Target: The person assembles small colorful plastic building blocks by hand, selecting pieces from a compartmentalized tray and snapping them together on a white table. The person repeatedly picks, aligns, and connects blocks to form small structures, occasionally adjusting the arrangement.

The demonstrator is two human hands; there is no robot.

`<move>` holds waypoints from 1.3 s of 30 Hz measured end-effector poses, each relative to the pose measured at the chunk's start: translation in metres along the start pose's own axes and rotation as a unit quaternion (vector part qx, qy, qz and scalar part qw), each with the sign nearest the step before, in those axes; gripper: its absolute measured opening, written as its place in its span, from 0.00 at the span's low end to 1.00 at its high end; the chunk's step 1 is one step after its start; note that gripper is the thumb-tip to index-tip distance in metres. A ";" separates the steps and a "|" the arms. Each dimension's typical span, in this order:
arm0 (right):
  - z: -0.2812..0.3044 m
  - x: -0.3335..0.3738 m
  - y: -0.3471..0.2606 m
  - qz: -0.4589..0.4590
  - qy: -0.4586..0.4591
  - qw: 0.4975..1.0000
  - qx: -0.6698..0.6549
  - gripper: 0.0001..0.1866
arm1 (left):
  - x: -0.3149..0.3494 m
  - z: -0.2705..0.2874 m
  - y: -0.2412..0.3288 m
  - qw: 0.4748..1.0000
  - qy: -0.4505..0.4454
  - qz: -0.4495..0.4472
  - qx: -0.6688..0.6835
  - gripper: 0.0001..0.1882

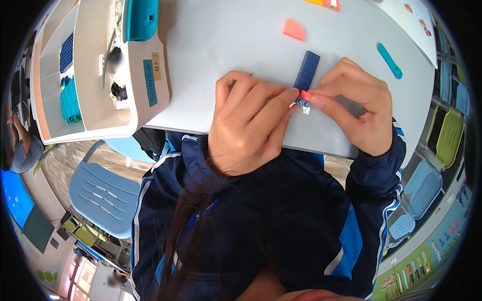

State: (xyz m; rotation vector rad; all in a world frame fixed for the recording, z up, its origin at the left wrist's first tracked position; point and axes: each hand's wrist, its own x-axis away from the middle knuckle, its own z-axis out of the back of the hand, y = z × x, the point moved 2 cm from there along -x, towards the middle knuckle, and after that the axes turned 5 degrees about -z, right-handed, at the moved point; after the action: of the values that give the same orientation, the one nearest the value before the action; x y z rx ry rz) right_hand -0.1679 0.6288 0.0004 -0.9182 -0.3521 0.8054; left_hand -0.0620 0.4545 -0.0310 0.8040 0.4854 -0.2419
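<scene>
A long dark blue building-brick beam [307,71] lies between my hands, pointing away from me over the table. My left hand [251,118] is closed on its near end, fingers bent over it. Between the thumb and forefinger of my right hand [357,103] is a small red brick [305,94], pressed against the near end of the beam. Just below it show blue studs and a small white piece [306,110]. My left fingers hide part of how these pieces join.
On the grey table [211,40] lie a coral rounded piece [293,30] and a teal stick-shaped tool [390,61]. At the left stands a white compartment tray [105,108] of sorted pieces, with a teal bin [142,20]. A blue chair [104,188] is beside me.
</scene>
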 end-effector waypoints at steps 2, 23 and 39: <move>0.001 -0.003 -0.001 0.000 -0.011 1.000 -0.002 0.05 | 0.000 0.001 0.000 1.000 0.002 0.000 0.002 0.16; 0.008 0.003 0.016 -0.052 0.013 0.996 0.072 0.09 | -0.001 0.007 0.003 0.997 0.017 0.063 0.034 0.24; 0.006 -0.007 0.018 0.006 0.126 0.992 0.014 0.10 | -0.007 0.002 0.004 0.999 -0.032 0.030 -0.005 0.16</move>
State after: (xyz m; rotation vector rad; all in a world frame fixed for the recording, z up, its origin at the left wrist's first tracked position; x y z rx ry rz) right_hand -0.1842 0.6337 -0.0099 -0.9843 -0.1139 0.6946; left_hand -0.0655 0.4556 -0.0237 0.7983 0.4002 -0.2091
